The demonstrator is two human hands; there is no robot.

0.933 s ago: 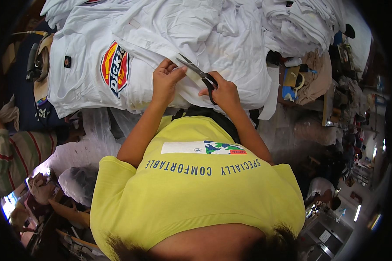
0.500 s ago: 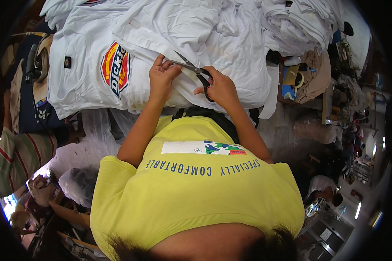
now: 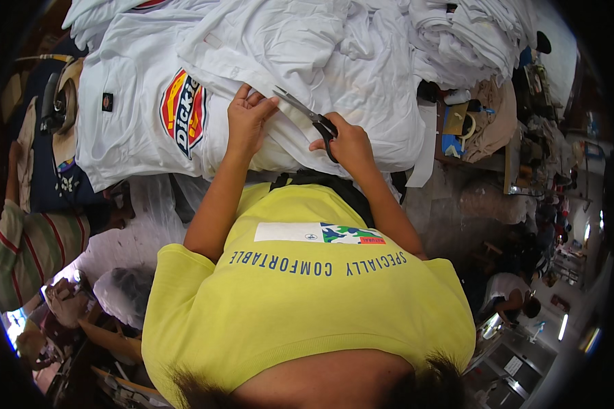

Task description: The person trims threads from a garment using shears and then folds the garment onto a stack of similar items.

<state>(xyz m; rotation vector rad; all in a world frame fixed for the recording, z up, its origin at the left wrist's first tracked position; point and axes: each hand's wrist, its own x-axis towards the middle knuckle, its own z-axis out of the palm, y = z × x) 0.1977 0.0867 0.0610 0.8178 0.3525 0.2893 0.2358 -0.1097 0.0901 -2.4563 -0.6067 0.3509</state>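
My right hand [image 3: 352, 144] grips black-handled scissors [image 3: 303, 108], with fingers and thumb in the handles. The metal blades point up and left, nearly together, with their tips just right of my left fingertips. My left hand [image 3: 245, 124] pinches the edge of a white T-shirt [image 3: 280, 58] spread over the pile in front of me. What exactly lies between its fingertips is too small to make out. Left of that hand lies another white T-shirt [image 3: 119, 146] with a red, yellow and blue chest print and a small black neck label.
A heap of folded white garments [image 3: 464, 44] rises at the far right. Beside it, a roll of tape [image 3: 469, 125] sits near brown cloth [image 3: 492, 126]. On the left, a person in a striped shirt [image 3: 44, 252] stands by a dark printed cloth [image 3: 54, 180].
The scissors have moved slightly down and right, away from my left hand, and their blades have come closer together. My left hand has shifted a little left, still at the shirt edge.
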